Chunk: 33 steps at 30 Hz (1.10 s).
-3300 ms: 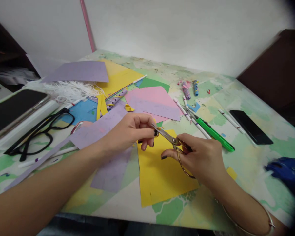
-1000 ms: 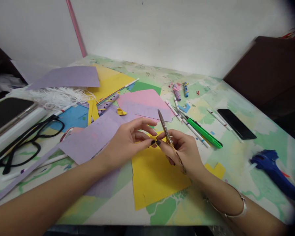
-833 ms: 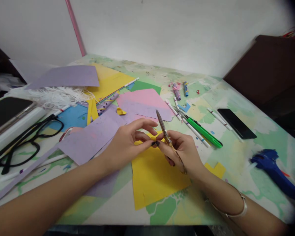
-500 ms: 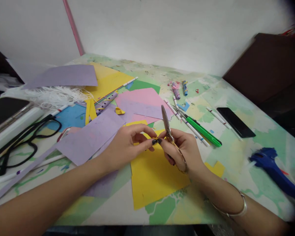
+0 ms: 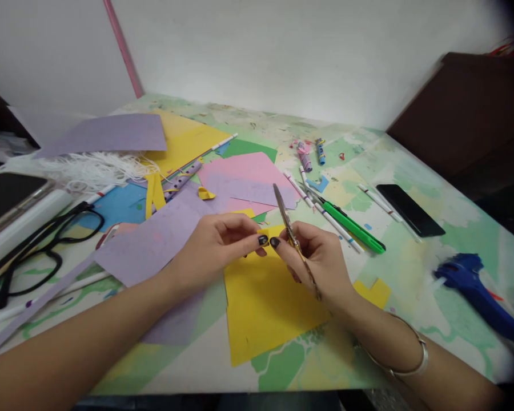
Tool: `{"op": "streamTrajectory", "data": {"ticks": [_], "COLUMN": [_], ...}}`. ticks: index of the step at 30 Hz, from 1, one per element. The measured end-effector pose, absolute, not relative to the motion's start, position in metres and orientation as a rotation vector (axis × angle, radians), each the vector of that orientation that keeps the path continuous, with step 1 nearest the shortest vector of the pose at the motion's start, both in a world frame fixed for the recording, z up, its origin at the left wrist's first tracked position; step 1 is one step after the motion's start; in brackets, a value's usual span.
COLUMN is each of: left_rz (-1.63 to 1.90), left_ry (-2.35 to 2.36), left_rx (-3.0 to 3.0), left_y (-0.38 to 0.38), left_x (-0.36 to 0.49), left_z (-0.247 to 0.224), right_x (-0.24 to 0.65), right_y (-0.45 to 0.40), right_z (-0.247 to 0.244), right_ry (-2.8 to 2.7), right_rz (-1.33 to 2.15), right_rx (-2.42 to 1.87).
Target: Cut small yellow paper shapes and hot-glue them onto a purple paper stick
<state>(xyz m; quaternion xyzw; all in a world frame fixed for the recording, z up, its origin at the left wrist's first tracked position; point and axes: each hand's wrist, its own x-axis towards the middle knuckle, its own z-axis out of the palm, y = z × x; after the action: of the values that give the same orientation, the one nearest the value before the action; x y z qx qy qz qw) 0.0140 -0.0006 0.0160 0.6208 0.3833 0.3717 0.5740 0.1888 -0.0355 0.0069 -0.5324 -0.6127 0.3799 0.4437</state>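
My left hand (image 5: pixel 223 242) pinches a small yellow paper piece (image 5: pixel 263 233) between thumb and fingers. Close beside it on the right, my right hand (image 5: pixel 317 257) is closed round a pair of metal scissors (image 5: pixel 283 212), whose blades point up and away; its thumb tip is slightly apart from the left thumb. Beneath both hands lies a yellow sheet (image 5: pixel 269 314) with a cut edge. A purple sheet (image 5: pixel 154 240) lies under and beyond my left forearm.
Black glasses (image 5: pixel 51 251) and white string (image 5: pixel 107 168) are at left. A green cutter (image 5: pixel 353 225), a black phone (image 5: pixel 409 210) and a blue glue gun (image 5: pixel 475 291) lie at right. Rolled paper tubes (image 5: pixel 305 157) stand farther back.
The thumbs have moved slightly apart, and the small yellow piece shows more clearly in my left fingers. The scissors have shifted a little left and tilt more. The view has shifted slightly.
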Motion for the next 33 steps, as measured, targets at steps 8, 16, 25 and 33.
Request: {"op": "streamTrajectory", "data": {"ticks": [8, 16, 25, 33], "left_rz": [0.989, 0.968, 0.963, 0.976], "left_ry": [0.763, 0.75, 0.769, 0.773], "left_rx": [1.274, 1.256, 1.304, 1.331], "left_y": [0.0013, -0.0001, 0.0003, -0.0003], "left_x": [0.013, 0.0146, 0.0144, 0.015], "left_z": [0.0103, 0.0086, 0.0084, 0.0095], "right_x": [0.1866, 0.1878, 0.1868, 0.1874], "right_y": [-0.0394, -0.0403, -0.0391, -0.0395], "right_z": [0.0062, 0.0033, 0.0035, 0.0014], "right_ry": [-1.863, -1.905, -1.92, -1.926], "right_rz": [0.399, 0.19, 0.115, 0.075], "right_rx": [-1.397, -1.419, -1.406, -1.409]}}
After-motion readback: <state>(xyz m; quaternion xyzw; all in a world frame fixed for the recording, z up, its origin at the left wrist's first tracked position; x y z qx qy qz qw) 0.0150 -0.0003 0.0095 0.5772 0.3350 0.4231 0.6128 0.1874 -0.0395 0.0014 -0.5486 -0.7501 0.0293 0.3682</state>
